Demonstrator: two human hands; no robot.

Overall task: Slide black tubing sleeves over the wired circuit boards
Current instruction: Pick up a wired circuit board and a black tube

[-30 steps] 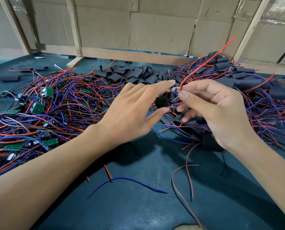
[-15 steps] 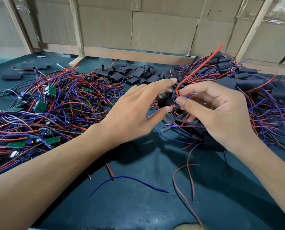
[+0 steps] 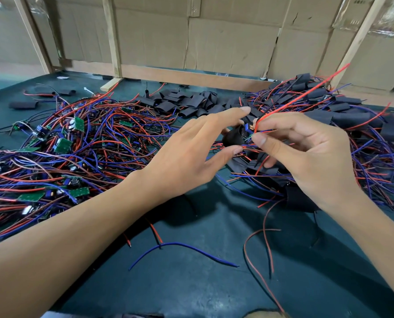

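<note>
My left hand [image 3: 191, 154] holds a black tubing sleeve [image 3: 232, 138] between thumb and fingers, index finger stretched out above it. My right hand [image 3: 306, 154] pinches a small wired circuit board [image 3: 249, 131] by its wires, right at the sleeve's open right end. The board's blue and copper parts show just outside the mouth. One red wire [image 3: 306, 92] sticks up and to the right from the pinch. The hands meet above the green mat [image 3: 191, 283].
A tangle of bare green boards with red and blue wires [image 3: 65, 145] covers the left. Loose black sleeves [image 3: 187, 103] lie at the back centre. Sleeved boards [image 3: 352, 115] pile up on the right. Stray wires [image 3: 184, 246] lie near me. Cardboard and wooden battens [image 3: 191, 76] close the back.
My right hand has brought the board's end against the sleeve's mouth, and the board's parts now show there. The raised red wire has tipped lower to the right. Both hands stay close together.
</note>
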